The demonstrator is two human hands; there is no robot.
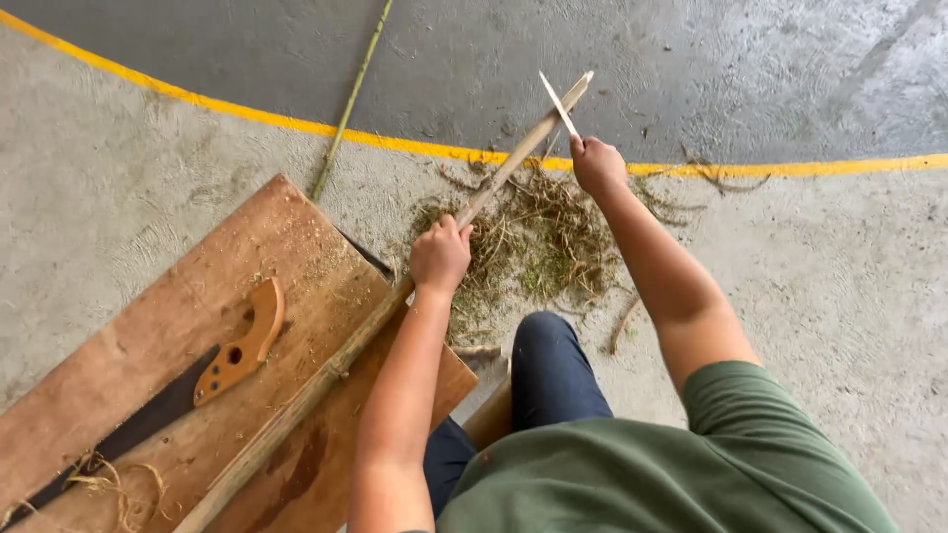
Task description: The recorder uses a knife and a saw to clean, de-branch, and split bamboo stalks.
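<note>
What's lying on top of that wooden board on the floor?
On the wooden board lie a saw with a wooden handle, loose fibres and the bamboo pole that the left hand grips. The floor beneath is hidden.

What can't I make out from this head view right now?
- Knife handle: hidden inside the right hand.
- Bamboo pole: near end cut off by the bottom edge; the left hand covers a stretch.
- Saw blade: runs out at the bottom left corner; teeth too dark to see.
- Thin green stalk: top cut off by the upper edge.
</note>
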